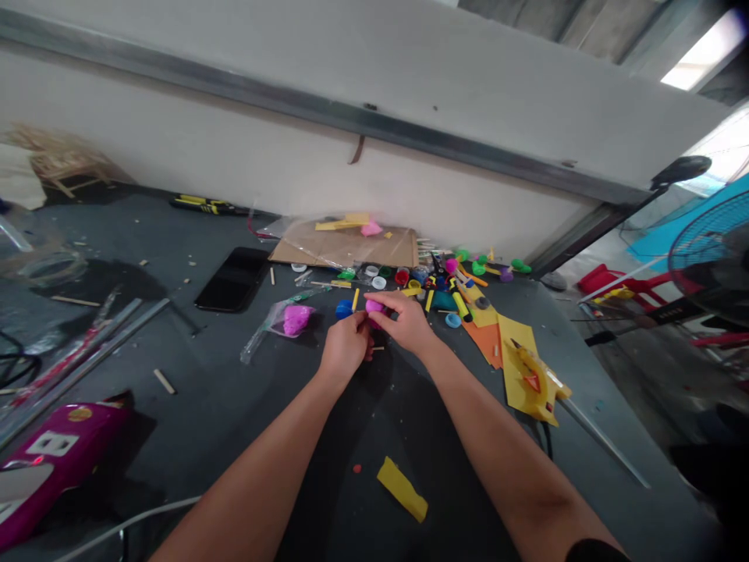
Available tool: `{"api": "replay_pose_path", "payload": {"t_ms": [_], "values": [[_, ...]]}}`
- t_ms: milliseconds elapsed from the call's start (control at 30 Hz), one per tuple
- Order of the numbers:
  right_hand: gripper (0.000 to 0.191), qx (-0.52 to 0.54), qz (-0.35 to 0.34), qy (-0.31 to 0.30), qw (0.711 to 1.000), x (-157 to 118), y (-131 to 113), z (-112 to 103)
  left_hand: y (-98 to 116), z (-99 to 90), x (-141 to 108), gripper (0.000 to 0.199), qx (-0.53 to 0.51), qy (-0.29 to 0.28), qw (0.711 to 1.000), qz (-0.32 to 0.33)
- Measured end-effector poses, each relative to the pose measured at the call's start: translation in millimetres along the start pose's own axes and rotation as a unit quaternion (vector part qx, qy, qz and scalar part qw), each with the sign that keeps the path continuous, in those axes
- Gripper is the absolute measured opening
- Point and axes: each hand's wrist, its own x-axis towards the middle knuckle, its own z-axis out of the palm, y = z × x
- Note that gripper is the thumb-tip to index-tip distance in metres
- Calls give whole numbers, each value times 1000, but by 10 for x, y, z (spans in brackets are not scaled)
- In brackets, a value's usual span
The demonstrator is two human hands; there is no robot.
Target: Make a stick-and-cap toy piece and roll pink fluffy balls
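Note:
My left hand [346, 342] and my right hand [403, 318] meet at the middle of the dark table. Between their fingers is a small pink-purple lump [374, 306], pinched by the right thumb and fingers. The left fingers are closed just below the lump, and what they hold is hidden. A blue cap [344, 309] with a yellow stick [356, 299] near it lies just behind my left hand. To the left, a bright pink lump of clay [297, 319] rests in a clear plastic bag [264, 332].
Behind the hands are a cardboard sheet [328, 248] and bottle caps [402, 275]. A phone [231, 279] lies left. Yellow paper [518, 332] and a yellow glue gun [541, 390] are right. A purple power strip [70, 437] sits at front left, a yellow strip [402, 489] in front.

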Motion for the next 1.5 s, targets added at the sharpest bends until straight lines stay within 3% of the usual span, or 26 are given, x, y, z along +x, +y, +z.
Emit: {"api": "replay_pose_path", "payload": {"t_ms": [467,667,767,867,967,1067,1333,1500], "values": [[30,-2,-11,12,1000,-5,14,14,-12,-4,0,32,5,-1,1000,-1],[30,94,63,51,992,0,30,16,-17,1,-8,33,-4,4,1000,-5],[32,214,129,117,961,32,71,-3,-17,5,-9,34,-11,6,1000,-16],[33,351,182,173,902,64,113,-36,-10,9,-7,35,-6,9,1000,-28],[29,456,225,182,842,75,126,-67,-2,13,-10,35,-1,15,999,-31],[25,509,248,178,805,80,98,-94,-3,19,-23,35,-4,24,999,-22],[19,530,226,186,796,191,-92,-221,-5,5,-109,21,19,68,996,45],[23,537,271,81,795,99,-263,-224,16,-41,-212,16,94,77,984,131]]}}
